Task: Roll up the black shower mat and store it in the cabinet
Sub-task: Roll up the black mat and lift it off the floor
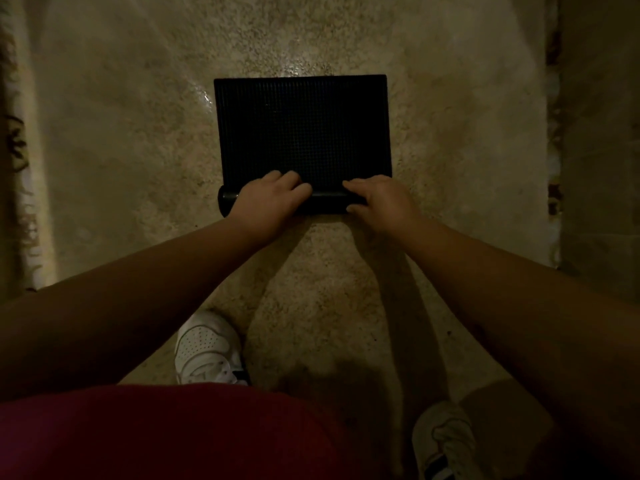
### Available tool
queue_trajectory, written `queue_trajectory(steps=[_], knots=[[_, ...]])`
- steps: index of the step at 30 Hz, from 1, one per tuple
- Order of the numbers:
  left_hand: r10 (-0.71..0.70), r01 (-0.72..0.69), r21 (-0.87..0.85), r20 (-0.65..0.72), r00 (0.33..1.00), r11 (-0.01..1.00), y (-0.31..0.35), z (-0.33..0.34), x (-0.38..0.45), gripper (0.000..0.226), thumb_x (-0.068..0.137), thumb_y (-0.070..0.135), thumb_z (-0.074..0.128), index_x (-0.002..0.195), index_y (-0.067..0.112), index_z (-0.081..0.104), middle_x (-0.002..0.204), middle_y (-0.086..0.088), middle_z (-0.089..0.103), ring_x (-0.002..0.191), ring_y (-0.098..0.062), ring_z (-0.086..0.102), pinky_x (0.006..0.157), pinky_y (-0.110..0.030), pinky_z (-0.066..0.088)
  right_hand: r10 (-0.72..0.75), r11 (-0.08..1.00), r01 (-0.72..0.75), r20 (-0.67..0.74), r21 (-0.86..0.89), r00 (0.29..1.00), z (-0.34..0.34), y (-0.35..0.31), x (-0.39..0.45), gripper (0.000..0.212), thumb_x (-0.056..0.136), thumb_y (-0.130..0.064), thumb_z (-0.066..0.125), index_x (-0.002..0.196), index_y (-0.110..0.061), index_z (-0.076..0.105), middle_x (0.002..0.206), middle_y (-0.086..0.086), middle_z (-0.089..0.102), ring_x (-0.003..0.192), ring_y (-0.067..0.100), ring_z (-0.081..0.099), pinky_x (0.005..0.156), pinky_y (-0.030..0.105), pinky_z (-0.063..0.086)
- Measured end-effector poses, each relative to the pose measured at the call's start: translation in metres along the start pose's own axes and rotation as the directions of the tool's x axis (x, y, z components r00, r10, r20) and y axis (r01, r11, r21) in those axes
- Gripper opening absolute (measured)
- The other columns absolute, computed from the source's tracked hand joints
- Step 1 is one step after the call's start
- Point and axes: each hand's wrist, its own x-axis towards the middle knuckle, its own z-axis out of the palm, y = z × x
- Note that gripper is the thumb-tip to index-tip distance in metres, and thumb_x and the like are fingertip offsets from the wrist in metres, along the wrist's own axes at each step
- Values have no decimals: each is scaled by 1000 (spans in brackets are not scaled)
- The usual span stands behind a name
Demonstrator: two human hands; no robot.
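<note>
A black shower mat (303, 129) with a fine grid texture lies on the speckled beige floor (138, 168), straight ahead of me. Its near edge is curled into a tight roll (327, 201) that runs left to right. My left hand (268, 199) rests on the roll's left part with fingers curled over the top. My right hand (377, 199) presses on the roll's right part, fingers over it too. The far part of the mat is still flat. No cabinet is in view.
My two white sneakers (206, 348) stand on the floor close below me, and dark red clothing (173, 431) fills the bottom of the view. A patterned curtain or cloth edge (17, 161) hangs at the far left. A darker wall or step (595, 133) borders the right.
</note>
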Motion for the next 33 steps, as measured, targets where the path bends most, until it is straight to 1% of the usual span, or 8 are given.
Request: queue_trajectory(steps=[3,7,14,18,25,28,30,33], knots=[[-39,40,-56,17,999,998,-2,-3,4,36,88,18,59,123,15,53,110,-11,56,95,-33,54,61,-42,48,-22,998,24,21,-63,1000,0,0,-2,68,80,-36,73,140,-16,47,141,8,50,127,29,41,105,39,33],[-38,40,-110,28,999,993,-8,0,5,47,89,20,59,134,17,49,118,-11,57,102,-34,56,74,-46,51,-58,981,44,-67,-189,996,3,-3,-4,61,81,-18,69,139,-17,47,119,14,51,109,32,46,87,40,43],[83,-84,-122,-19,996,989,-16,6,-9,47,87,9,62,132,4,53,124,-20,60,105,-40,59,88,-48,49,-47,986,52,34,-157,998,3,-5,-9,44,73,-42,74,109,-21,59,100,4,61,92,24,58,70,30,40],[71,-72,-92,-8,997,993,-11,10,-15,51,83,13,68,131,2,52,125,-23,56,109,-40,55,94,-50,45,34,998,-28,125,-52,992,1,-9,-3,47,68,-42,80,109,-24,64,100,2,64,88,20,60,67,29,43],[-19,23,-116,36,999,993,-12,5,-5,54,87,27,65,135,6,51,118,-20,60,104,-38,56,92,-46,41,94,996,-84,360,-42,928,-23,-9,23,69,72,-45,78,131,-18,57,130,7,60,118,27,54,94,35,44],[-38,45,-136,53,998,990,-14,5,-3,55,87,28,64,137,8,49,119,-20,59,104,-39,56,89,-44,43,77,997,-80,150,13,986,-12,-12,4,72,71,-42,79,133,-18,52,127,8,56,114,26,53,89,35,44],[-55,65,-167,60,997,984,-16,4,-2,56,87,30,65,137,10,49,120,-19,59,104,-38,57,86,-43,46,0,996,-4,-42,-92,999,4,-13,-17,70,69,-43,79,128,-18,52,120,7,56,107,25,53,82,36,46],[-73,84,-197,66,995,977,-15,4,-1,58,84,30,69,136,11,50,117,-18,60,103,-38,58,87,-44,46,-78,972,53,-103,-230,992,15,-16,-28,52,71,-30,77,116,-15,55,111,8,58,98,27,54,75,41,51]])
